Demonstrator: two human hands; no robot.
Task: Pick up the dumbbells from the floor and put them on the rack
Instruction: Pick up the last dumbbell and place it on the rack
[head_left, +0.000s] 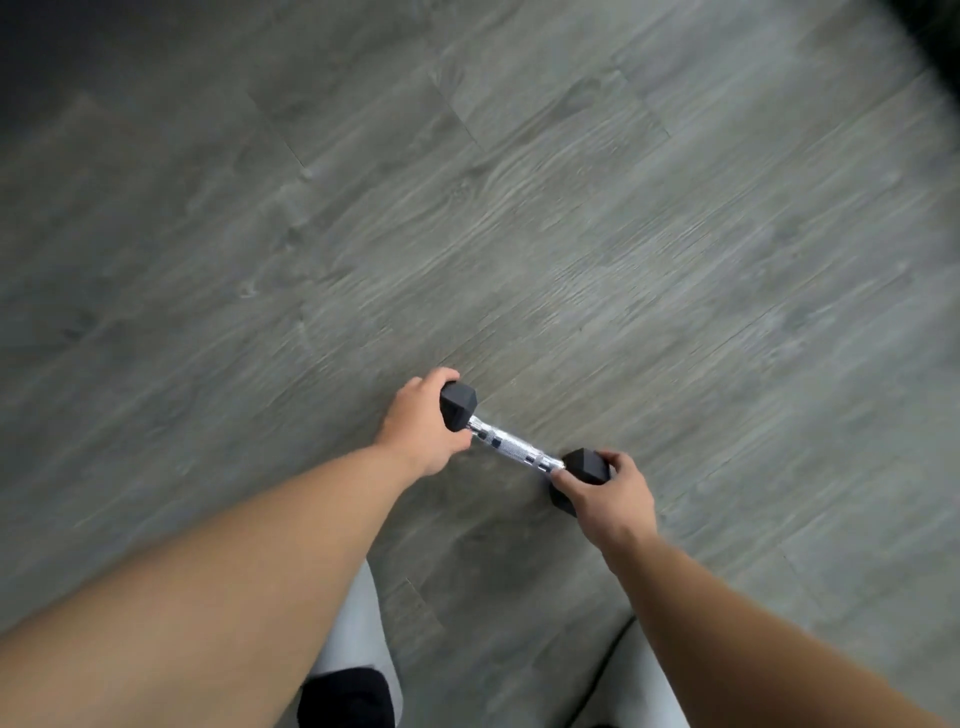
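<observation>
A small dumbbell (511, 449) with black hexagonal heads and a chrome knurled handle lies slanted from upper left to lower right, just below the middle of the view. My left hand (415, 421) grips its upper-left head. My right hand (608, 491) grips its lower-right head. Whether the dumbbell rests on the grey wood-pattern floor (519, 208) or hangs just above it I cannot tell. No rack is in view.
My legs in light grey trousers (358, 623) and a black shoe (345, 696) show at the bottom edge. A dark shape (935, 31) fills the top right corner. The picture is blurred by motion.
</observation>
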